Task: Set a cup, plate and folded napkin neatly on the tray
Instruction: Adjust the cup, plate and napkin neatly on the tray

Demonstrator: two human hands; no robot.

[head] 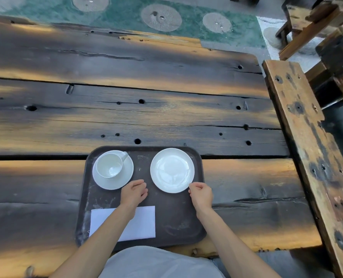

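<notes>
1. Nearest the viewer, one white folded napkin (140, 223) lay flat on the near left part of one dark tray (178, 221); the left forearm crossed over it. No writing or brand could be read on anything.
2. The left hand (134, 192) hovered over the middle of the tray, fingers loosely curled, holding nothing, just beside the saucer.
3. The right hand (201, 192) had its fingers bent, with the fingertips at the near right rim of the plate; whether they pinched the rim could not be told.
4. One empty white plate (172, 169) sat on the far right part of the tray.
5. One white cup (110, 165) stood upright on one white saucer (126, 177) at the far left, handle pointing far and right.
6. The tray rested on one dark plank table (126, 87); one wooden bench (306, 137) ran along its right side.
</notes>
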